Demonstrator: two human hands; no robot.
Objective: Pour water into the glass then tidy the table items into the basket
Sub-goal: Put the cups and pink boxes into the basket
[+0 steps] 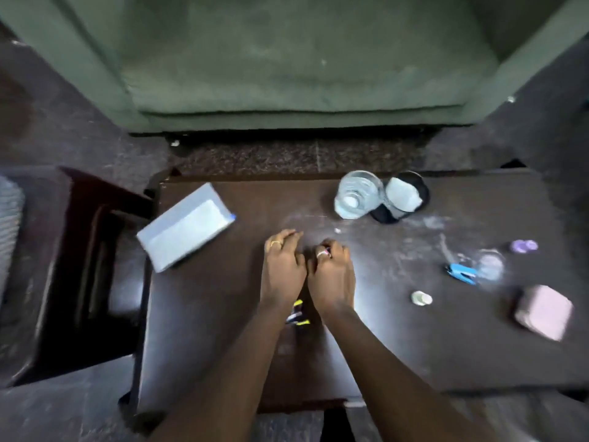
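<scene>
My left hand (282, 266) and my right hand (331, 275) are pressed together at the middle of the dark table (414, 346). Both close around a bundle of pens (298, 312). The pens' yellow and white ends stick out under my wrists, and a red tip shows at my right fingers. A clear glass (357, 194) with water in it stands at the back. The white rectangular basket (186, 226) lies tilted at the table's left edge, apart from both hands. The picture is blurred.
A black mesh cup (404, 196) with something white in it touches the glass. To the right lie a blue stapler (462, 273), a clear round item (490, 264), a purple item (524, 246), a small white bottle (421, 298) and a pink pad (543, 311). A green sofa (296, 59) is beyond the table.
</scene>
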